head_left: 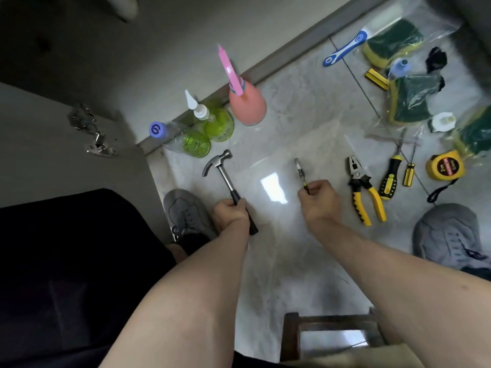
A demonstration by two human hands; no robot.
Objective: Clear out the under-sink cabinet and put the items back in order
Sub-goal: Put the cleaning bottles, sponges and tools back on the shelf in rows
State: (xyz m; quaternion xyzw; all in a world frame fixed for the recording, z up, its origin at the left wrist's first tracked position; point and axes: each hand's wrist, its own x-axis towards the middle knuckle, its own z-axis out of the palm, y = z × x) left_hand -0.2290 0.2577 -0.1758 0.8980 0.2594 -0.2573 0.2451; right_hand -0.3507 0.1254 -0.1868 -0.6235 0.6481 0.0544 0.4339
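Note:
My left hand (231, 212) grips the black handle of a claw hammer (221, 168), its steel head pointing away from me just above the floor. My right hand (318, 199) pinches a small tool with a metal tip (299, 168), held upright. To the right on the marble floor lie yellow-handled pliers (364, 192), two yellow-and-black screwdrivers (389, 176) (409, 170) and a yellow tape measure (445, 166). Along the wall stand a pink spray bottle (247, 104), a green bottle with a white nozzle (215, 123) and a blue-capped clear bottle (175, 140).
Bagged green-and-yellow sponges (393, 42) (409, 102), a blue-and-white handle tool (345, 49), black cloth (435, 61) and a white cap (442, 122) lie at the far right. The open cabinet door with its hinge (98, 147) is at left. My grey shoes (186, 211) (449, 235) rest on the floor; a wooden stool (332, 330) is below.

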